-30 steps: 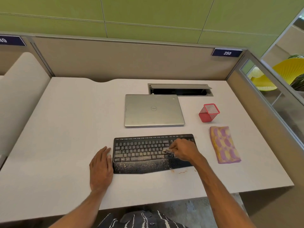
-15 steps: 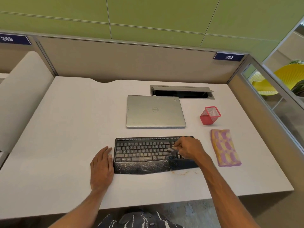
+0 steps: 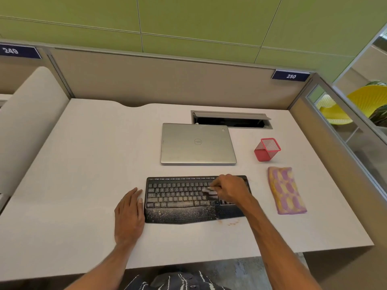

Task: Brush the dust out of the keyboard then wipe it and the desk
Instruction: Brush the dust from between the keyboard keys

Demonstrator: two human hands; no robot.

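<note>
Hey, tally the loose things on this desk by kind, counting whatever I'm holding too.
Keyboard: 1
Laptop: 1
Red mesh cup: 1
Cloth: 1
Brush, in the right hand: 1
Total: 5

We are looking down at a pale desk (image 3: pixel 83 185). A black keyboard (image 3: pixel 178 214), speckled with pale dust, is lying near the front edge, and a closed silver laptop (image 3: pixel 196 143) is sitting just behind it. To the right, a red mesh cup (image 3: pixel 267 150) is standing behind a folded pink and yellow cloth (image 3: pixel 287 190). Our left hand (image 3: pixel 128 214) is resting flat on the desk, just beside the keyboard's left end. Brownish crumbs (image 3: pixel 230 222) are lying by its front right corner.
</note>
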